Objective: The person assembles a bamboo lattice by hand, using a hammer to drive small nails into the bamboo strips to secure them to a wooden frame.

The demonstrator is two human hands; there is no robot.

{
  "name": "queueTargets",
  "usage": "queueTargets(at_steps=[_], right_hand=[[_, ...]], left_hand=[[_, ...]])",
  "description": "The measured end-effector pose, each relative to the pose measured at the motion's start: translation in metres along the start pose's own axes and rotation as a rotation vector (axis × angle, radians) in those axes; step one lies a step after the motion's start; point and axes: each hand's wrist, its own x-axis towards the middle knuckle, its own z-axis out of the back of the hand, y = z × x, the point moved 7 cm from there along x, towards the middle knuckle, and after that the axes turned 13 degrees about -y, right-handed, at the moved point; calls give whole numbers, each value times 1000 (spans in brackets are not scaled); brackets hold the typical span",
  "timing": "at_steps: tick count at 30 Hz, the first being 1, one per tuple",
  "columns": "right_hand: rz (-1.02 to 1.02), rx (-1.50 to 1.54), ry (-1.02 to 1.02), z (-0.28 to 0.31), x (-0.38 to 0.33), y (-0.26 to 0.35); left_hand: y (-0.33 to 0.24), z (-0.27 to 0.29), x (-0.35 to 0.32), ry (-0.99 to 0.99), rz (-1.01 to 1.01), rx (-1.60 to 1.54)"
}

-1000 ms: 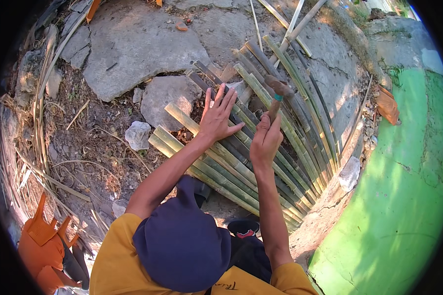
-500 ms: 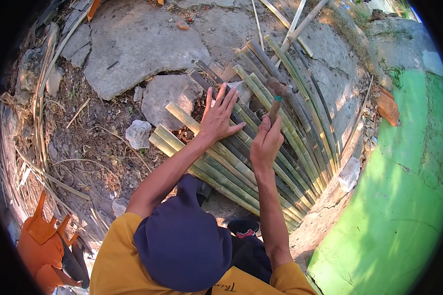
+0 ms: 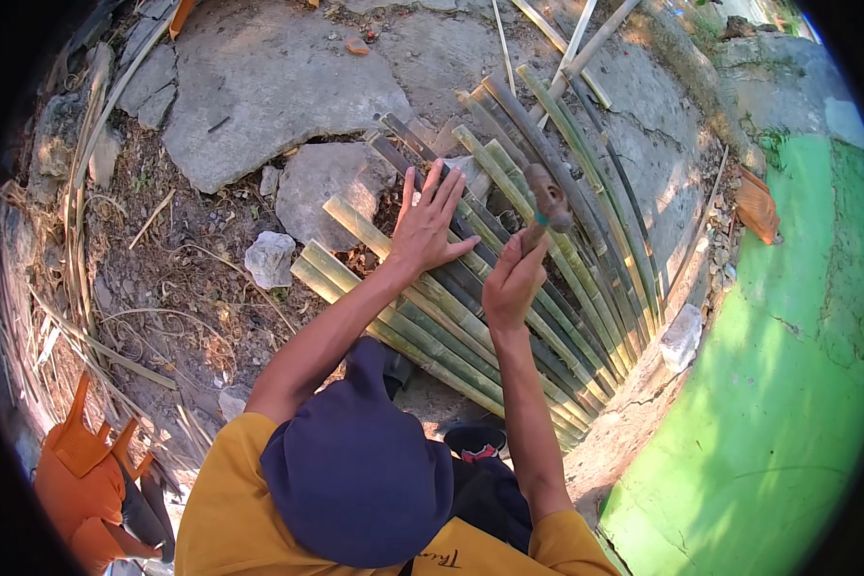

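Note:
Several split bamboo strips, green and dark, fan out on the ground, their ends drawn close together at the lower right. My left hand lies across the dark strips near their far ends, palm down with the fingers spread. To its right, my right hand is wrapped round the handle of a hammer. The worn, brownish hammer head is raised over the strips, and a teal band shows just below it. Whether the hammer touches any bamboo, I cannot tell.
Broken concrete slabs and a pale rock lie at the left. A bright green surface runs along the right, with a white stone beside it. An orange plastic chair stands at the lower left.
The hammer head has tilted toward me and to the right, so it looks larger. My right hand has shifted slightly back and left, while my left hand has stayed in place.

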Motion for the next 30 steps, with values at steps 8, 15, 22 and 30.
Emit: queueTargets(at_steps=[8, 15, 22, 30], right_hand=[[-182, -235, 202, -10, -18, -51], [-61, 29, 56, 8, -12, -9], [-352, -47, 144, 24, -40, -58], [-232, 121, 66, 19, -8, -45]], left_hand=[[2, -2, -5, 14, -12, -1], [-7, -6, 2, -17, -29, 18], [-6, -11, 2, 24, -72, 89], [3, -9, 31, 76, -166, -11]])
